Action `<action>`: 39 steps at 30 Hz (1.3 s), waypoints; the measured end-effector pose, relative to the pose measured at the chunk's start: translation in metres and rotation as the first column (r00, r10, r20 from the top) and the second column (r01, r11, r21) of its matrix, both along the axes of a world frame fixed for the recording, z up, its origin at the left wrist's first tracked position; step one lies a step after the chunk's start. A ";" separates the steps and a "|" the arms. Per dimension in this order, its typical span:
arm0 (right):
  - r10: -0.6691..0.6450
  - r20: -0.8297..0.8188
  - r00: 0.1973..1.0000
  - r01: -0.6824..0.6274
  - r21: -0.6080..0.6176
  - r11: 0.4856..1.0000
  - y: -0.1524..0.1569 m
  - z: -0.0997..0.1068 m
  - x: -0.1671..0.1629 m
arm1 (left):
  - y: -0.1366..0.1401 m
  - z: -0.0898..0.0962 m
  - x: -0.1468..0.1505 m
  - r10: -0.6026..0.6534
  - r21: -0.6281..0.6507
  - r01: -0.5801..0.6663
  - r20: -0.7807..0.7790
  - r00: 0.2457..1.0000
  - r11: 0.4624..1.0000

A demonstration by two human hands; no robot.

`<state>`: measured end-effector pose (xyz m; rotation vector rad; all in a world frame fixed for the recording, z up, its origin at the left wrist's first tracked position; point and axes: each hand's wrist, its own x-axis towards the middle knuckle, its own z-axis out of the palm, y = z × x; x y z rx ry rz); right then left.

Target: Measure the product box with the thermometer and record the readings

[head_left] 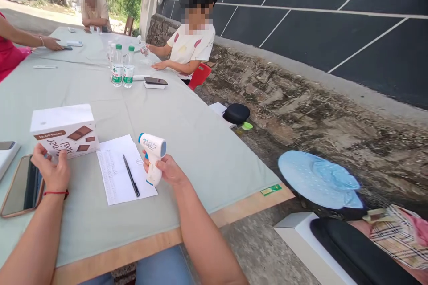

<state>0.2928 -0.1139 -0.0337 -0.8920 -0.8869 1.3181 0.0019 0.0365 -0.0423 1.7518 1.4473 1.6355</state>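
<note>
My right hand (169,169) is wrapped round the handle of a white and blue infrared thermometer (154,153), held upright with its blue-rimmed front end toward the left. Below it lies a printed white sheet (117,187) with a black pen (130,175) on top. My left hand (53,171) is half curled, thumb apart from the fingers, just in front of a white carton (75,131) printed with brown chocolate bars. Whether its fingertips touch the carton I cannot tell. A phone (20,187) in a brownish case lies beside my left wrist.
A pale cloth covers the long table (200,151). Farther along stand water bottles (117,67), near a dark phone on a white box (155,83). Several people sit or reach around the table. To the right are a blue sun hat (314,178) and a white box (297,240).
</note>
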 end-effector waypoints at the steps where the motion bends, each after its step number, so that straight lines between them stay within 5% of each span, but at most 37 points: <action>1: -0.029 0.019 0.999 0.029 -0.009 1.000 0.000 -0.001 0.001 | -0.001 -0.001 0.001 0.047 0.023 -0.048 0.042 0.998 0.999; 5: -0.239 0.257 0.936 0.266 -0.072 0.961 0.004 -0.008 0.004 | -0.008 0.001 0.007 0.116 0.161 -0.129 0.090 0.989 0.979; 10: -0.389 0.758 0.523 0.613 -0.018 0.790 0.008 -0.023 0.006 | -0.027 0.003 0.018 0.009 0.221 0.013 -0.098 0.995 0.975; 13: -0.296 0.911 0.286 0.633 0.053 0.773 0.007 -0.031 0.004 | -0.036 0.002 0.025 -0.197 0.117 0.232 -0.253 0.947 0.966; 18: -0.140 0.984 0.109 0.579 0.051 0.814 0.003 -0.038 0.004 | -0.043 -0.002 0.033 -0.459 -0.076 0.468 -0.384 0.801 0.880; 22: -0.331 0.944 -0.010 0.564 0.279 0.777 0.001 -0.040 -0.004 | -0.044 -0.008 0.035 -0.513 -0.144 0.502 -0.415 0.751 0.853; 25: -0.449 0.883 0.135 0.493 0.333 0.804 0.002 -0.039 -0.024 | -0.043 -0.012 0.036 -0.533 -0.186 0.506 -0.435 0.726 0.842; 27: -0.379 0.871 0.311 0.409 0.238 0.881 0.003 -0.039 -0.040 | -0.043 -0.014 0.036 -0.554 -0.214 0.519 -0.459 0.695 0.827; 29: -0.284 0.870 0.404 0.339 0.146 0.929 0.005 -0.039 -0.053 | -0.043 -0.015 0.037 -0.572 -0.242 0.529 -0.493 0.655 0.814; 33: -0.235 0.859 0.456 0.276 0.115 0.954 0.006 -0.036 -0.056 | -0.044 -0.017 0.037 -0.579 -0.294 0.511 -0.563 0.590 0.807; 39: -0.326 0.542 0.774 0.281 0.167 0.945 0.002 -0.037 -0.047 | -0.045 -0.019 0.040 -0.579 -0.331 0.491 -0.613 0.537 0.806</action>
